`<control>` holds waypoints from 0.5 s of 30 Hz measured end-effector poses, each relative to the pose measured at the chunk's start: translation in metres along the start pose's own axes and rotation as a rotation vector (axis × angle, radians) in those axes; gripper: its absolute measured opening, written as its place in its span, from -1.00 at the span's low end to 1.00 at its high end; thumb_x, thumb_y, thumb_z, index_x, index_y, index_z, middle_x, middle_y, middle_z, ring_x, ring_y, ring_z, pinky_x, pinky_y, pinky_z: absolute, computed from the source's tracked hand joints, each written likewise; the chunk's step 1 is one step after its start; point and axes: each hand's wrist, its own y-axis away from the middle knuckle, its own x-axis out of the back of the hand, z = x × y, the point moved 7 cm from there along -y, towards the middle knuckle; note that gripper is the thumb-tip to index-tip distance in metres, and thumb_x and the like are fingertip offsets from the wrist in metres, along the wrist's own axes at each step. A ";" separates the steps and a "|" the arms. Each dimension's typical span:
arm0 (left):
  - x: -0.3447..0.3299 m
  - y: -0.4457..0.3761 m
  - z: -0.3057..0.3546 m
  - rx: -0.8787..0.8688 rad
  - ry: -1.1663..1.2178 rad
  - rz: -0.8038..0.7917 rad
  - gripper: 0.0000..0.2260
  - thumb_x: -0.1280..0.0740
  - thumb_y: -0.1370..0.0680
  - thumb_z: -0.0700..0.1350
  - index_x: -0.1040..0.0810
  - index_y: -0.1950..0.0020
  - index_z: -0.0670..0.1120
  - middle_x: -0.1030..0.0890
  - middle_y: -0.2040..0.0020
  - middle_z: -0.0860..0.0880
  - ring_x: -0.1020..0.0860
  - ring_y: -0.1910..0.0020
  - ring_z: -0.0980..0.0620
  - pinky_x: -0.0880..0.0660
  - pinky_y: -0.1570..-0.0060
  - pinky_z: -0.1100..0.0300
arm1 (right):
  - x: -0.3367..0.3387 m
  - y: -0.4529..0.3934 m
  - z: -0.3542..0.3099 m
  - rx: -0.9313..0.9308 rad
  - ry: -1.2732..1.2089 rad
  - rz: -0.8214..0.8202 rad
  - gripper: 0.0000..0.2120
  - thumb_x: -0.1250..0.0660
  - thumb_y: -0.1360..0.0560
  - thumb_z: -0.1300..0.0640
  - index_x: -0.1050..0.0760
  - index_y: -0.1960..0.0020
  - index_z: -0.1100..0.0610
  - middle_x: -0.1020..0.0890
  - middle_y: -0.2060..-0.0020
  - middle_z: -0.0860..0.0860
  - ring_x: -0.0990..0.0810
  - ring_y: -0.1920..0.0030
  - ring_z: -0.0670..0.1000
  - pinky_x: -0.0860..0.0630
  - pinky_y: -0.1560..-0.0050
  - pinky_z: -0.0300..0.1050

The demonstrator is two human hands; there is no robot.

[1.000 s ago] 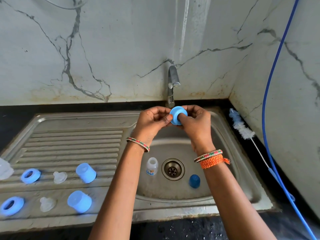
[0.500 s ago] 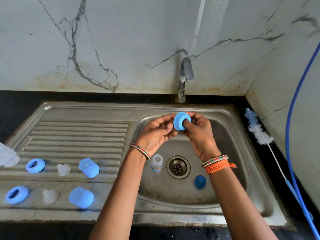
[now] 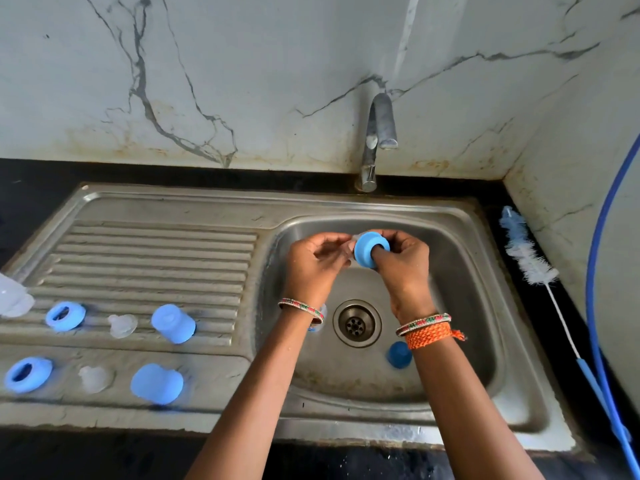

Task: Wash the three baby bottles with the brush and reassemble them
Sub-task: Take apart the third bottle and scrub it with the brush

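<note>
Drainboard, left: two blue plastic collar rings [image 3: 65, 315], two clear silicone teats [image 3: 122, 325], two blue caps [image 3: 173, 323]; loosely placed, liable to roll. Basin: left hand [image 3: 317, 263] pinches something clear, unidentifiable; right hand [image 3: 403, 259] grips third blue ring [image 3: 370, 249]. A slip risks the drain [image 3: 356, 323]. Counter, right: white-bristled bottle brush [image 3: 530, 259], idle.

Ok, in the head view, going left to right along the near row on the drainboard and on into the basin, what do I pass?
Blue collar ring → clear teat → blue cap → left forearm → sink drain → dark blue cap in the basin → bottle brush on the counter.
</note>
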 end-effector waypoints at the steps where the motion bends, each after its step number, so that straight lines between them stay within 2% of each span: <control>1: 0.002 0.000 0.002 -0.054 -0.035 0.037 -0.94 -0.43 -0.45 -0.30 -0.63 0.11 -0.18 -0.66 0.21 -0.12 -0.65 0.21 -0.01 -0.62 0.11 0.03 | 0.001 0.000 0.000 0.007 0.006 0.009 -0.68 -0.33 -0.42 0.41 -0.53 0.24 -0.02 -0.62 0.28 -0.08 -0.60 0.22 -0.10 -0.59 0.10 -0.15; 4: 0.003 -0.002 0.005 -0.141 -0.187 0.088 -0.93 -0.42 -0.42 -0.17 -0.63 0.15 -0.16 -0.66 0.24 -0.10 -0.65 0.21 -0.06 -0.62 0.13 -0.05 | 0.002 -0.002 0.006 -0.007 -0.005 -0.017 -0.69 -0.31 -0.43 0.43 -0.56 0.22 0.01 -0.65 0.23 -0.04 -0.63 0.17 -0.03 -0.61 0.07 -0.09; 8: -0.003 -0.003 0.006 -0.173 -0.233 0.038 -0.93 -0.38 -0.49 -0.23 -0.58 0.05 -0.12 -0.65 0.13 -0.11 -0.64 0.13 -0.04 -0.62 0.11 -0.03 | 0.001 -0.005 0.014 -0.058 -0.099 -0.048 -0.76 -0.26 -0.46 0.45 -0.60 0.10 0.15 -0.68 0.13 0.11 -0.67 0.07 0.09 -0.63 0.14 -0.12; 11: -0.007 -0.005 0.008 -0.115 -0.119 -0.035 -0.90 -0.35 -0.51 -0.32 -0.57 0.02 -0.17 -0.64 0.13 -0.13 -0.65 0.16 0.07 -0.61 0.15 0.19 | 0.003 -0.005 0.011 -0.039 -0.114 -0.063 -0.72 -0.23 -0.45 0.48 -0.60 0.13 0.15 -0.68 0.17 0.09 -0.66 0.12 0.05 -0.63 0.17 -0.16; 13: -0.008 -0.008 0.010 -0.044 -0.078 -0.100 -0.88 -0.30 -0.52 -0.38 -0.57 0.10 -0.18 -0.62 0.22 -0.08 -0.61 0.28 0.17 -0.58 0.21 0.30 | -0.001 -0.003 0.005 -0.027 -0.170 -0.148 -0.70 -0.21 -0.43 0.53 -0.61 0.11 0.22 -0.69 0.14 0.16 -0.66 0.10 0.11 -0.64 0.08 -0.04; 15: -0.005 -0.011 0.009 0.072 -0.001 -0.135 -0.80 -0.25 -0.54 -0.40 -0.53 0.16 -0.14 -0.59 0.24 -0.08 -0.57 0.31 0.15 -0.57 0.23 0.29 | -0.008 0.001 -0.001 -0.035 -0.283 -0.289 -0.74 -0.27 -0.41 0.53 -0.62 0.08 0.27 -0.69 0.13 0.19 -0.67 0.09 0.12 -0.64 0.03 -0.01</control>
